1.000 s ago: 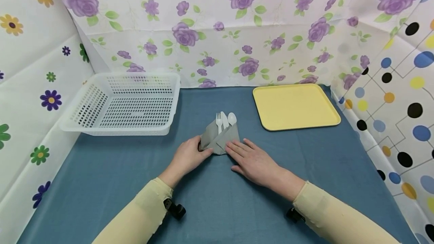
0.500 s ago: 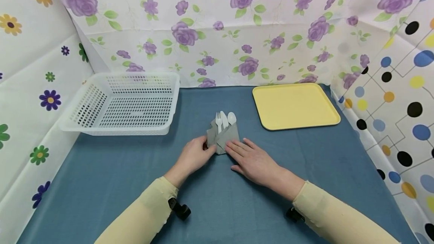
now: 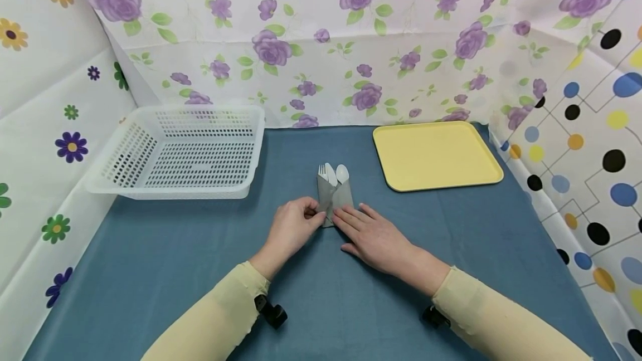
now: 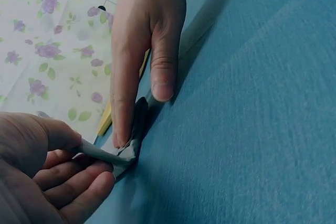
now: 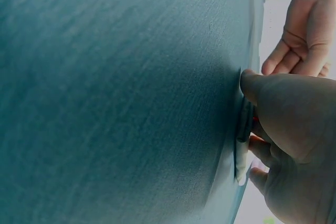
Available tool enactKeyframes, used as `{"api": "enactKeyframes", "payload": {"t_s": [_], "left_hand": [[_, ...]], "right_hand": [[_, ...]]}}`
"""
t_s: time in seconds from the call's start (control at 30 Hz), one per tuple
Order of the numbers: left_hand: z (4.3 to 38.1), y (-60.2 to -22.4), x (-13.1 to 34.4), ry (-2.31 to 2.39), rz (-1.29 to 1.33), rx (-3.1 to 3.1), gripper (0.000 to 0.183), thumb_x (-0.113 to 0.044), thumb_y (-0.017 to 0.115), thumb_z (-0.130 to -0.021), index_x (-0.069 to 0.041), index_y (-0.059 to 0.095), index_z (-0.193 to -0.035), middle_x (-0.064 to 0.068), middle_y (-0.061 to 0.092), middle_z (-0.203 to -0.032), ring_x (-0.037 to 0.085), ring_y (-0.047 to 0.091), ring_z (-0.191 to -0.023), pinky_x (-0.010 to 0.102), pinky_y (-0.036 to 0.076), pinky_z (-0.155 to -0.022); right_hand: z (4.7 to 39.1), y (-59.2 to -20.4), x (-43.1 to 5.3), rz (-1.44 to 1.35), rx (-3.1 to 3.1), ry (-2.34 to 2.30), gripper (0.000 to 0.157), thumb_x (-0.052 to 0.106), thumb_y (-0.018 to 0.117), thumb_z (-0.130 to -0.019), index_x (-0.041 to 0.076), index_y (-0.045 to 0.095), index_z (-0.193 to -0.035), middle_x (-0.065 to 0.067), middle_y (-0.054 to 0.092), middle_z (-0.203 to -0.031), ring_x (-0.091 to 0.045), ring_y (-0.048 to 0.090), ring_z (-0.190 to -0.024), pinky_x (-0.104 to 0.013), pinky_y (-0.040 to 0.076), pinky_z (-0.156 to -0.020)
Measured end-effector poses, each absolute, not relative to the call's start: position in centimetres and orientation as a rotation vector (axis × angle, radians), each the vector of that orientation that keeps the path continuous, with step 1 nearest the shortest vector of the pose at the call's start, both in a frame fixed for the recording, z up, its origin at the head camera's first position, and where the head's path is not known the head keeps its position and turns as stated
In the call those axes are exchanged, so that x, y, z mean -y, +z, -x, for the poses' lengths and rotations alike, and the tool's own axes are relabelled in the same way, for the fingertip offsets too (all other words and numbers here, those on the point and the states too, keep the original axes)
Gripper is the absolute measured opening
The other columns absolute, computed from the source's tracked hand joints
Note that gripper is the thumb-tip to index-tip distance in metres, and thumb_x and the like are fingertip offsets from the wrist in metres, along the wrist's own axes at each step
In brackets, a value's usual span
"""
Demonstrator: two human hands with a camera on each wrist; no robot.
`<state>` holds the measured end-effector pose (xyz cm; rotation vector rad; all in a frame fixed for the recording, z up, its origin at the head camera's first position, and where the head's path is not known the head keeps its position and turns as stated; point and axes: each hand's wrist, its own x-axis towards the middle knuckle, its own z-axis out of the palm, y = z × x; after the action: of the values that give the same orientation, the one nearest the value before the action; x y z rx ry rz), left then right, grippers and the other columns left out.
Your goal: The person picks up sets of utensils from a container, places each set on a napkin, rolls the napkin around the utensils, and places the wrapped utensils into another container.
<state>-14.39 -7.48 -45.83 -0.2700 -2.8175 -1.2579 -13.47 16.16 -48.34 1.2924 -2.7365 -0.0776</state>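
A grey napkin (image 3: pixel 343 198) is wrapped around a white plastic fork (image 3: pixel 322 170), knife (image 3: pixel 330 175) and spoon (image 3: pixel 343 174), whose upper ends stick out at the far end. My left hand (image 3: pixel 292 227) pinches the napkin's left edge between thumb and fingers; in the left wrist view, this fold (image 4: pixel 97 153) stands raised off the layer below. With fingers extended, my right hand (image 3: pixel 373 237) presses on the napkin's lower right part. The cutlery handles are hidden inside the napkin.
A white perforated plastic basket (image 3: pixel 200 191) stands at the back left. The yellow tray (image 3: pixel 437 155) lies at the back right. Blue cloth (image 3: pixel 321 305) covers the table, with patterned sheets (image 3: pixel 301 21) hanging behind and on both sides.
My left hand has moved right, bringing the napkin's left flap inward over the cutlery, so the bundle is narrower and the fork more covered. The right hand has stayed in place.
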Motion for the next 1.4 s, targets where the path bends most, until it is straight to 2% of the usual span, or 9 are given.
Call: {"api": "enactKeyframes", "payload": {"t_s": [0.57,0.9,1.1,1.2,1.4], "left_hand": [[14.6,-46.3,6.1,-1.283,0.284,2.759,0.005,-0.014,0.082,-0.102,-0.011,0.078,-0.100,-0.001,0.078,-0.088,0.012,0.068,-0.074,0.036,0.057,-0.070],[14.2,-47.0,5.8,-1.107,0.375,2.755,0.009,-0.012,0.085,-0.099,-0.012,0.076,-0.099,0.002,0.080,-0.093,0.018,0.076,-0.082,0.041,0.062,-0.074],[14.3,-47.2,5.6,-0.951,0.412,2.793,0.014,-0.015,0.088,-0.097,-0.014,0.075,-0.099,-0.001,0.077,-0.088,0.016,0.071,-0.075,0.041,0.059,-0.071],[14.2,-47.1,5.4,-0.863,0.434,2.829,0.013,-0.019,0.088,-0.098,-0.014,0.077,-0.101,0.000,0.077,-0.089,0.017,0.071,-0.074,0.041,0.059,-0.069],[14.1,-47.2,5.1,-0.729,0.478,2.822,0.009,-0.018,0.086,-0.100,-0.013,0.079,-0.097,0.003,0.077,-0.090,0.020,0.071,-0.073,0.041,0.060,-0.068]], "right_hand": [[13.2,-48.2,-16.4,-1.294,2.715,-0.106,0.068,0.046,0.067,-0.111,0.006,0.052,-0.165,-0.013,0.051,-0.168,-0.030,0.046,-0.157,-0.054,0.033,-0.130],[13.3,-48.3,-16.5,-1.293,2.719,-0.095,0.068,0.045,0.067,-0.111,0.006,0.052,-0.165,-0.012,0.051,-0.168,-0.031,0.046,-0.157,-0.055,0.034,-0.129],[13.4,-47.9,-16.4,-1.301,2.737,-0.126,0.067,0.048,0.066,-0.111,0.007,0.056,-0.163,-0.012,0.053,-0.167,-0.030,0.047,-0.157,-0.054,0.033,-0.130],[13.4,-47.8,-16.3,-1.299,2.743,-0.142,0.066,0.049,0.065,-0.111,0.007,0.057,-0.162,-0.013,0.053,-0.166,-0.030,0.047,-0.156,-0.054,0.032,-0.130],[13.3,-47.9,-16.3,-1.286,2.728,-0.157,0.066,0.049,0.066,-0.111,0.007,0.057,-0.161,-0.013,0.056,-0.164,-0.030,0.049,-0.155,-0.053,0.032,-0.130]]}}
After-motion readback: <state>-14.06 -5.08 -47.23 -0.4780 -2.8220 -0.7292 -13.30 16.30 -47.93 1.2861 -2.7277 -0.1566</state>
